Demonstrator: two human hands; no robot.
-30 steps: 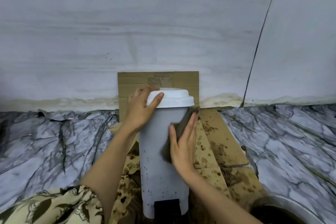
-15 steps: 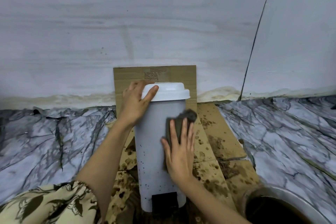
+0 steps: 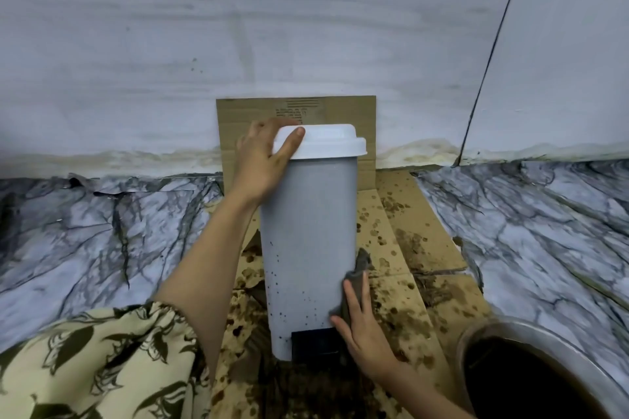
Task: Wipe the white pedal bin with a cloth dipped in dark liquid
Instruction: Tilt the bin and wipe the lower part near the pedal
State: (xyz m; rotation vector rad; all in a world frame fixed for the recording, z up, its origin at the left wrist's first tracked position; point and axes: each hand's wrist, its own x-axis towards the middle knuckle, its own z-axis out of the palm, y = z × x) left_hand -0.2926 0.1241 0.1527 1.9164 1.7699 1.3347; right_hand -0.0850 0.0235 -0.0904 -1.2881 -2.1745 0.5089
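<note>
The white pedal bin [image 3: 308,235] stands upright on stained cardboard, with a white lid [image 3: 326,143] and a black pedal [image 3: 315,345] at its base. Dark specks dot its lower front. My left hand [image 3: 263,160] grips the lid's left edge, thumb on top. My right hand [image 3: 360,320] presses a dark grey cloth [image 3: 357,274] flat against the bin's lower right side, fingers straight. Part of the cloth sticks out above my fingertips.
A metal bowl of dark liquid [image 3: 531,381] sits at the lower right. Cardboard [image 3: 408,241] covers the floor under the bin and leans on the white wall [image 3: 306,27] behind it. Marble-patterned sheet [image 3: 102,231] lies on both sides.
My right hand has slid the cloth down the bin's right side, from just under the lid to near the base. The left hand has kept its hold on the lid.
</note>
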